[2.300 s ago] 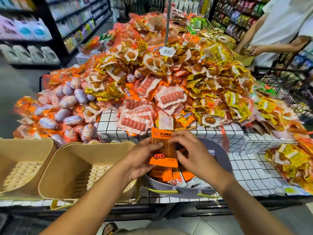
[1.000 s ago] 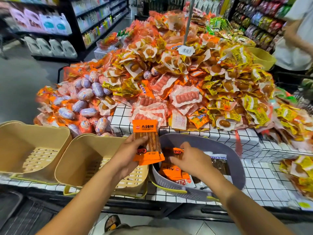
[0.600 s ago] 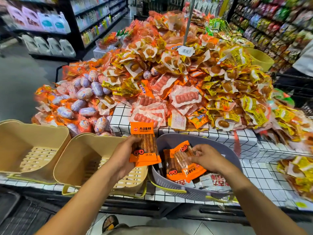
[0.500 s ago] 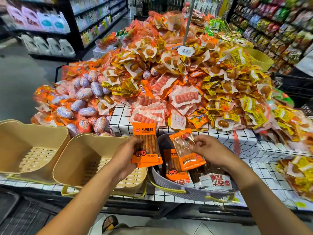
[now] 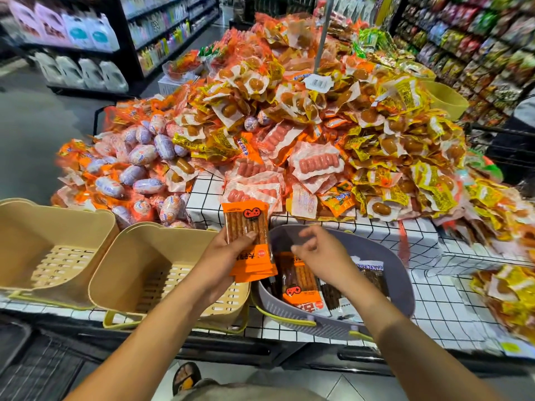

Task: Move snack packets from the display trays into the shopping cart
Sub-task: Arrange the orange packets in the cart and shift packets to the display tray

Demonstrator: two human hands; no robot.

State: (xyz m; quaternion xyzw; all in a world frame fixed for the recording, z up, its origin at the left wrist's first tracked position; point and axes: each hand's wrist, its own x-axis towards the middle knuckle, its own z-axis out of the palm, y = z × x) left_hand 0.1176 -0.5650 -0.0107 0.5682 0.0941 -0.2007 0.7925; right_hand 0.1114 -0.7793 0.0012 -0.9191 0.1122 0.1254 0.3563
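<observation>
Orange pkts (image 5: 246, 224) upright in left hand (image 5: 223, 254).

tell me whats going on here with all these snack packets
A person is picking snacks at a shop display heaped with packets. Their left hand holds a small stack of orange packets at the near edge of the grey basket. The right hand hovers over that basket, fingers loosely curled and holding nothing. Another orange packet lies in the basket below it.

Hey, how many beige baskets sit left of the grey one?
2. One beige basket sits at the far left edge; the second beige basket is next to the grey basket, below the left hand holding orange packets. More may lie off-frame.
</observation>
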